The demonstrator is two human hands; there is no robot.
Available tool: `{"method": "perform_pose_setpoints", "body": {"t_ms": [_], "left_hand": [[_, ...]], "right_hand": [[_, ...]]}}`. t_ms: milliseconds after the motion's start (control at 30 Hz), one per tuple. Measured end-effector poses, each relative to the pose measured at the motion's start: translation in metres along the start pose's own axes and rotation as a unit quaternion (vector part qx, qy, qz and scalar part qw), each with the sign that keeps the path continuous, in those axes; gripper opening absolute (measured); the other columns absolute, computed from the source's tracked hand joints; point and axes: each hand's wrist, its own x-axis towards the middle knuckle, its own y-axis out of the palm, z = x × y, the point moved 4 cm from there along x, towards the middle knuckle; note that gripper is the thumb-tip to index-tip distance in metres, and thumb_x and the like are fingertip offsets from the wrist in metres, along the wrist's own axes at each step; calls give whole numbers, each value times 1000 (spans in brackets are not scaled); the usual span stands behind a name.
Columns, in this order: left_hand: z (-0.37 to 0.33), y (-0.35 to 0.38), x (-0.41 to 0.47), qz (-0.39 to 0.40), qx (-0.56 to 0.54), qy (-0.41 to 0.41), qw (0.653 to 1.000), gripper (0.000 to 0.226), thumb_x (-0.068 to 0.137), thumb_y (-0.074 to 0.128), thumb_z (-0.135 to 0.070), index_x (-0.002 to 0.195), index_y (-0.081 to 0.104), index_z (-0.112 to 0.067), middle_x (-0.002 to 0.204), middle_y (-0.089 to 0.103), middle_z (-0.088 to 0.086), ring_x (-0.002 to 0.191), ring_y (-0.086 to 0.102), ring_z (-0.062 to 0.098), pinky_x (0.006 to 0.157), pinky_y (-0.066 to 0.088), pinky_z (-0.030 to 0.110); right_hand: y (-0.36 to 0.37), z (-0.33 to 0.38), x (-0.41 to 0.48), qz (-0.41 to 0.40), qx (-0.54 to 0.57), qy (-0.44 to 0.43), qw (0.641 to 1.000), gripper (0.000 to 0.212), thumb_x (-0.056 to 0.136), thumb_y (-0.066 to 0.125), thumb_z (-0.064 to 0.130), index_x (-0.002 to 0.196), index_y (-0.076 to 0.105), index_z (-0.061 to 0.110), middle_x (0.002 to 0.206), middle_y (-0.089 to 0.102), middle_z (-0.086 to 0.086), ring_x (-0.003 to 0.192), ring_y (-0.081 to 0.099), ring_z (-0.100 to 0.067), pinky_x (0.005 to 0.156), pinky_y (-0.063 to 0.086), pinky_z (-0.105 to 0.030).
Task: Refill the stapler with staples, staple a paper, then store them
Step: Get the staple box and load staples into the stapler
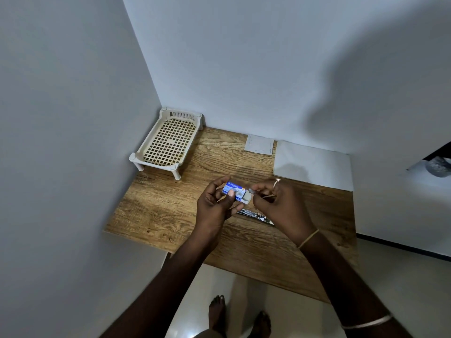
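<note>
Cream plastic rack [168, 142] sits in the back left corner of the wooden table [156, 215], against both walls, nothing in it.

Left hand [214, 203] is held above the table middle. Its fingers are curled and it grips a blue staple box [231, 187], thumb across the front face, other fingers behind. The box is off the table, tilted, long side running left to right. Its grey inner tray [247, 197] is slid partly out of the right end.

Stapler [253, 214] lies flat on the table just below and between the two hands. Only its shiny metal part shows; the rest is hidden by the hands, so I can't tell how far it is open.

Right hand [275, 203] is just right of the box, fingers curled in, thumb and forefinger pinching a small grey staple strip [252, 190] at the open end of the tray. There is a ring [276, 182] on one finger and a thin thread band [308, 239] at the wrist.

Small paper [259, 144] lies flat at the back of the table by the wall. Touching its right edge is a larger white sheet [313, 164], which reaches the table's right side.
</note>
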Motion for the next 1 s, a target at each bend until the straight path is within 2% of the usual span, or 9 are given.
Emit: {"method": "perform_pose_setpoints", "body": {"t_ms": [100,267,400,567,767,1000], "left_hand": [[2,2,-2,3,-1,-21,1000,25,96,66,-6,116,73,-19,105,76,11,100,74,27,80,61,39],[1,2,-2,-11,2,-35,999,23,89,75,-6,111,75,-10,110,76,16,103,74,31,79,61,36],[2,3,-2,-13,1,-32,999,26,85,79,-2,109,74,-9,103,78,15,99,75,31,78,61,35],[4,3,0,-17,7,-26,999,30,83,79,-1,112,73,-7,103,77,18,99,75,32,80,62,36],[2,4,3,-12,7,-13,1000,27,84,79,-2,108,76,-12,101,78,16,94,76,30,78,62,35],[0,2,5,-30,2,-18,999,28,82,81,-2,108,76,-11,102,78,16,94,76,29,76,61,32]], "right_hand": [[6,5,-1,2,-46,-25,999,21,82,73,7,100,80,17,90,75,10,79,67,4,69,45,-5],[7,3,-5,-19,-45,-22,999,17,84,75,9,98,76,19,90,75,11,80,70,1,71,55,-16],[8,5,-8,-26,-49,-43,998,19,84,76,8,101,76,16,91,76,8,81,70,0,72,55,-12],[8,6,-8,-29,-52,-45,997,20,84,77,7,102,76,15,93,77,7,83,71,1,74,50,-5],[5,4,-11,-54,-65,-53,995,23,84,77,6,104,76,16,96,78,6,88,72,-1,80,56,-14],[1,5,-15,-68,-70,-49,994,27,83,78,4,105,75,18,94,76,8,84,70,1,77,47,-1]]}}
